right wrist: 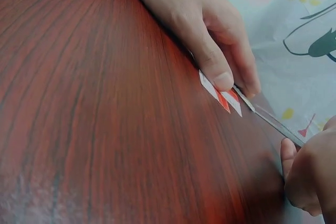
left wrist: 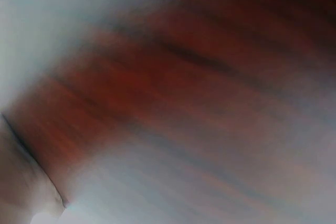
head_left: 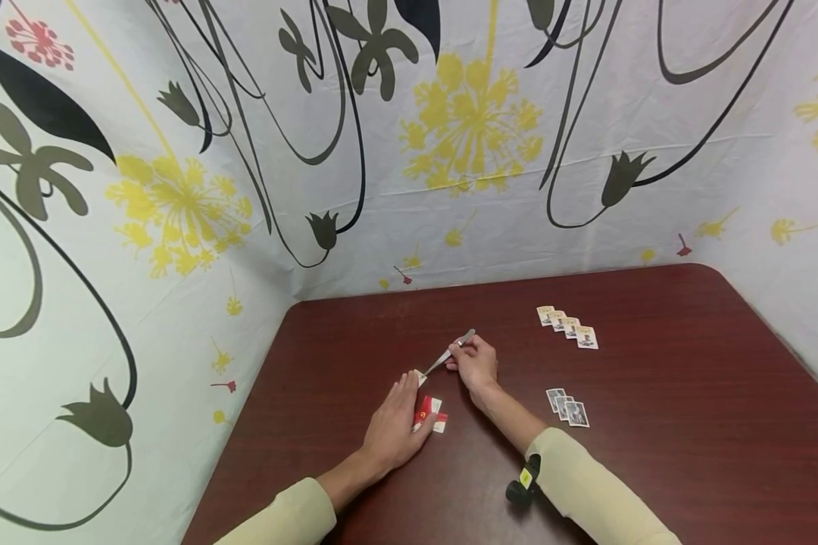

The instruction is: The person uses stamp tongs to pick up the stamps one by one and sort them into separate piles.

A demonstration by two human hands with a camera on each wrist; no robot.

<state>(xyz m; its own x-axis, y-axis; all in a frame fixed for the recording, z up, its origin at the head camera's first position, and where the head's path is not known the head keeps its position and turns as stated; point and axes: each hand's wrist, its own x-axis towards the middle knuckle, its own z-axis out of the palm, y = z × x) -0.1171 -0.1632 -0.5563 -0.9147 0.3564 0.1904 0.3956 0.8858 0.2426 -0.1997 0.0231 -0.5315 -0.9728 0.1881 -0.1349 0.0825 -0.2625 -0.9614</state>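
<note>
My right hand (head_left: pixel 476 365) pinches metal tweezers (head_left: pixel 450 350), whose tips point down and left. The tips touch a small pale stamp (head_left: pixel 419 376) by the fingertips of my left hand (head_left: pixel 391 428). That left hand lies on the table with its fingers extended, partly covering the pale stamp and some red-and-white stamps (head_left: pixel 438 416). In the right wrist view, the left thumb rests over the red-and-white stamps (right wrist: pixel 224 100), and the tweezers (right wrist: pixel 273 121) reach in from the right hand (right wrist: pixel 310 166). The left wrist view is mostly blurred tabletop.
Toward the back right of the dark red table (head_left: pixel 354 333) lies an overlapping row of several yellowish stamps (head_left: pixel 571 327). Nearer, a row of three grey stamps (head_left: pixel 568 409) overlaps likewise. A black camera (head_left: pixel 523 484) sits at the right cuff. Patterned cloth (head_left: pixel 395 182) borders the table.
</note>
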